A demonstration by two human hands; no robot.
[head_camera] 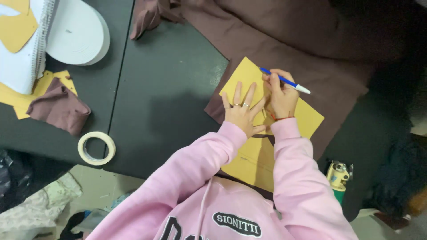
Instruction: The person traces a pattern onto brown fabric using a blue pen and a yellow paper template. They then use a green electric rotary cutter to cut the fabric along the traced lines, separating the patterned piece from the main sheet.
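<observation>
1. The right hand [281,95] has a closed grip on a blue pen [284,81] with a white end. The fingers wrap around the middle of the pen, and the pen lies tilted, with its blue end pointing up-left and its white end pointing right.
2. The left hand [240,113] has an open grip and holds nothing. It lies flat with the fingers spread and presses on a yellow paper pattern [249,73]. There are rings on two of the fingers.
3. The two hands are just beside each other on the pattern, the left hand a little lower than the right one. A thin red band sits on the right wrist.
4. The yellow pattern lies on a piece of brown fabric [284,40], which spreads over the right part of the dark tabletop [169,89]. The lower part of the pattern goes under the pink sleeves [293,178] of the person.
5. Well apart, at the near-left edge of the tabletop, lies a roll of tape [96,148].
6. Farther left is a small crumpled piece of brown fabric [58,109], resting partly on yellow paper pieces [18,100].
7. At the top left are a spiral notebook [26,53] and a white round stack [80,33].
8. At the lower right, beside the right sleeve, stands a yellow and green tool [339,178]; I cannot tell what kind it is.
</observation>
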